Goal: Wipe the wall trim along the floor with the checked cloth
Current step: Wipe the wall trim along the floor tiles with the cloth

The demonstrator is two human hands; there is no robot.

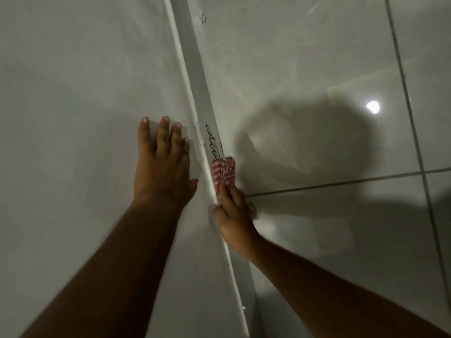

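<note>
Two bare forearms reach in from the bottom edge. Left hand (162, 164) is pressed flat on the white wall (73, 93), fingers spread, palm open, holding nothing, just beside the trim. Right hand (234, 220) is closed around the red-and-white checked cloth (224, 173), which bunches out beyond the fingers and presses against the wall trim (195, 76) right where it meets the glossy tiled floor (317, 57). Black scribbled marks (211, 142) sit on the trim just ahead of the cloth.
</note>
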